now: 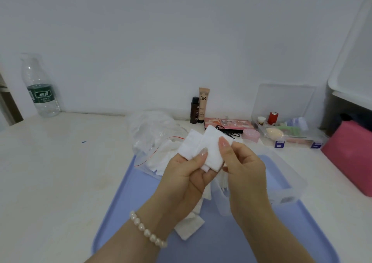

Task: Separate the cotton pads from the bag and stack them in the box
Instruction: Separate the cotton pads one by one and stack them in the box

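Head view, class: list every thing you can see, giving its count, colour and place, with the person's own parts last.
Cotton pads: several, white, held in both hands; more lie on the tray.
Bag: one, clear, behind the hands.
Box: one, clear, on the tray at right.
Tray: one, blue, on the table.
Water bottle: one, clear, far left.
BB tube: one, beige, by the wall.
Dark bottle: one, beside the tube.
Bracelet: one, pearl, left wrist.
Left hand: pinches pads.
Right hand: pinches pads.
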Motion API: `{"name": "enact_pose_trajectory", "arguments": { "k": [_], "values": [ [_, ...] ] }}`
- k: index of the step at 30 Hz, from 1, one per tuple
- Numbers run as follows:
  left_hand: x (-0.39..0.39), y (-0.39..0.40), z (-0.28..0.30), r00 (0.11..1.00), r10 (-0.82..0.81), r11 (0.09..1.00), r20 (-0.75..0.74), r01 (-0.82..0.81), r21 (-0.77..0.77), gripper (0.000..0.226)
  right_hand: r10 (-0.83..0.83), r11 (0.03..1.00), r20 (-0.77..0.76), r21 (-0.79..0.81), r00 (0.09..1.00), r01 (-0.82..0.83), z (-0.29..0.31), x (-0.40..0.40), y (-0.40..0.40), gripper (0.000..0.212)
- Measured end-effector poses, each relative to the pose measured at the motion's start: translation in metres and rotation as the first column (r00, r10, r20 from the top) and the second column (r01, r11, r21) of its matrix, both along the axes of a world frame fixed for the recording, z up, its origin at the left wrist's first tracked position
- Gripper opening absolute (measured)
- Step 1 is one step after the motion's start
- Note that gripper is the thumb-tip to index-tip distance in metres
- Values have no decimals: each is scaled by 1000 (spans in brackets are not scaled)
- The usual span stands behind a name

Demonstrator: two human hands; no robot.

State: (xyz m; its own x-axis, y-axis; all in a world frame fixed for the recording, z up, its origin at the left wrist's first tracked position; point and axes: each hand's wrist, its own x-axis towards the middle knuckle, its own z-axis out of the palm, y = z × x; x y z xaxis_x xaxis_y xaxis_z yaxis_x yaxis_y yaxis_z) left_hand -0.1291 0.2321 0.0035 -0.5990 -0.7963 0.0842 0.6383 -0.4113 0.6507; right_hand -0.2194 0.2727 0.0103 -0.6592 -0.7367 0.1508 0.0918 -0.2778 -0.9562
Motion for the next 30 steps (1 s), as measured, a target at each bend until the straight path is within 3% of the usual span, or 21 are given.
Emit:
{"name": "enact_pose_trajectory", "arguments": {
  "k": [6, 10, 14, 18, 23, 30],
  "values": [
    [6, -4, 6, 996, -63, 986, -69, 72, 151, 44, 14, 997, 123, -77, 992, -5, 2, -11, 1, 12],
    [10, -12, 5, 997, 0, 994, 71, -7, 108, 24, 151, 971, 180, -209, 972, -112, 16, -23, 8, 10],
    [21, -16, 7, 952, -162, 984, 260, 177, -35, 32, 315, 944, -130, -60, 940, -324, 24, -28, 15, 23],
    [25, -14, 12, 895, -254, 950, 367, 302, -80, 36, 273, 960, -313, 34, 910, -277, 17, -20, 14, 9],
    [24, -18, 8, 884, -222, 970, 411, 244, -2, 39, 225, 972, -353, 22, 908, -232, 13, -13, 10, 18],
    [22, -22, 5, 872, -265, 962, 412, 268, 52, 67, 204, 977, -420, 32, 884, -211, 8, -9, 9, 19]
  ]
}}
